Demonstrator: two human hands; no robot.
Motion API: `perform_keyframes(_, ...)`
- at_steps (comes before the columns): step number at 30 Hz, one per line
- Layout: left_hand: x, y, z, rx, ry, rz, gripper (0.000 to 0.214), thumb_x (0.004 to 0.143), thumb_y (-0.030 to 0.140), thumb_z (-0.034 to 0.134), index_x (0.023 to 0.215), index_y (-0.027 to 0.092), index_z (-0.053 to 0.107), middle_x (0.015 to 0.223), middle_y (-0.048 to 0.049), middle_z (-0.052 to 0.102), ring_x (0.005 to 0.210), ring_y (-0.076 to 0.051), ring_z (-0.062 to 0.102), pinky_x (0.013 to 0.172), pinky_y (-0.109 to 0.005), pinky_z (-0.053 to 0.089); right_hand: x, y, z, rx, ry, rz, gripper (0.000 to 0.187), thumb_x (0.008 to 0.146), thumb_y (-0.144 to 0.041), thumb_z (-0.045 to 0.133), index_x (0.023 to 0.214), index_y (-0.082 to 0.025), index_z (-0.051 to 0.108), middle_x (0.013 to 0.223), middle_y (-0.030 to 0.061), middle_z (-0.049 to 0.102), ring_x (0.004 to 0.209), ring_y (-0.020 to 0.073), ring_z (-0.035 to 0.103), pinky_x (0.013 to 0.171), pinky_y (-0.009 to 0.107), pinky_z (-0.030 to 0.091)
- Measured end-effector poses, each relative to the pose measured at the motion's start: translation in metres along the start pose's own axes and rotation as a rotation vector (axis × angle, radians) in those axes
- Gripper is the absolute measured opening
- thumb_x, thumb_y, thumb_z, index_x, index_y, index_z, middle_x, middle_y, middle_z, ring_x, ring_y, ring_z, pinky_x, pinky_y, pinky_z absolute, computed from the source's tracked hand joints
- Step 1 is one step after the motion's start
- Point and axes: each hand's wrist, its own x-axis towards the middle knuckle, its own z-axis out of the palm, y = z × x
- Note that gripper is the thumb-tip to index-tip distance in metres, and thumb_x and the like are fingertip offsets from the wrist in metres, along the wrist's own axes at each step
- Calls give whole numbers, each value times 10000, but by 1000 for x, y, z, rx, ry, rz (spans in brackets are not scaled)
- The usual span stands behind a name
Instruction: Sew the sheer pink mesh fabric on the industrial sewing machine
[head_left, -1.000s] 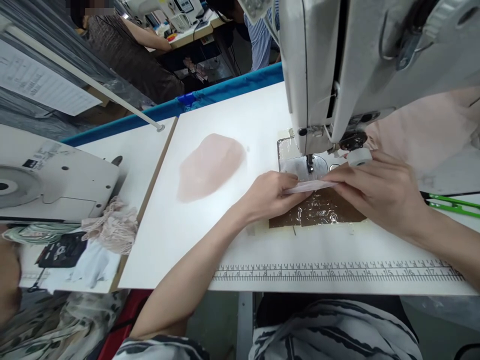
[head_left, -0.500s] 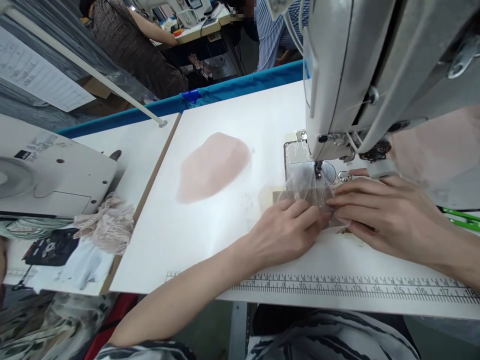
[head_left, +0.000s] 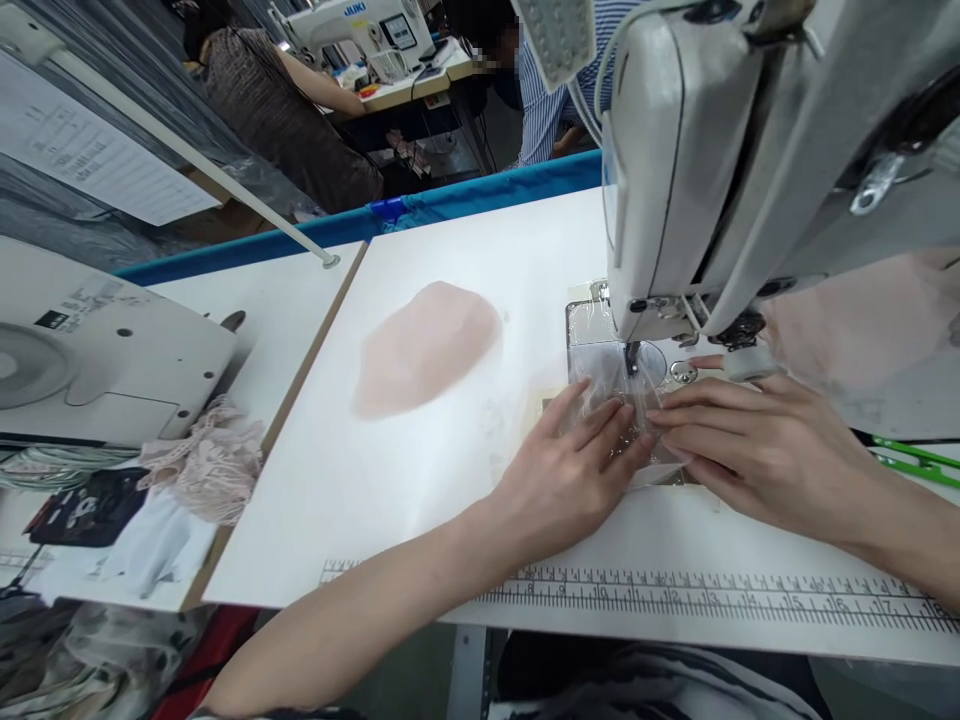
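Observation:
A piece of sheer, whitish fabric (head_left: 600,372) lies gathered under the presser foot (head_left: 631,358) of a sewing machine (head_left: 652,180). My left hand (head_left: 574,470) rests on its near left part, fingers spread and pressing down. On the right side of the fabric is my right hand (head_left: 757,440), its fingers stretched out and fingertips touching the cloth beside the left hand's. The right thumb is partly hidden beneath that hand. A flat, pale pink fabric piece (head_left: 427,350) lies on the white table (head_left: 420,480), left of the machine.
More pink fabric (head_left: 847,320) lies behind my right hand, and a green tool (head_left: 915,460) is at the right edge. A printed ruler (head_left: 637,592) runs along the table's front. Another machine (head_left: 105,350) and a pink thread bundle (head_left: 214,465) stand left. Two people sit beyond the blue cloth edge (head_left: 480,210).
The fingers of my left hand have gone from curled on the fabric to spread flat on it. My right hand stays at the fabric's right side. The camera view has shifted slightly.

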Motion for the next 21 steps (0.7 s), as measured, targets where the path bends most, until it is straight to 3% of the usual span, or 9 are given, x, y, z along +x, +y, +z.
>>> perform_keyframes(11,11,-22,15,-55,46,-59,327,1008,205,479,1285,142,641,1278,-137,685,1225,-253,645,1192,-625,321,4,13,12,-138,68,6,297,977,-112,471,903,-210,742,1004,18,782,726,161,712,886,388,534)
perform_keyframes(17,17,-33,23,-62,8,-102,333,1017,215,469,1300,157,635,1333,-143,649,1255,-272,622,1198,-665,264,4,22,23,-145,21,94,257,964,-119,496,1046,-199,726,995,53,781,908,218,721,837,388,535)
perform_keyframes(21,18,-33,25,-34,17,-127,346,1020,221,463,1320,151,620,1332,-151,649,1270,-284,607,1186,-683,270,6,21,26,-213,41,131,228,989,-202,512,1092,-206,716,946,41,785,856,217,718,867,413,517)
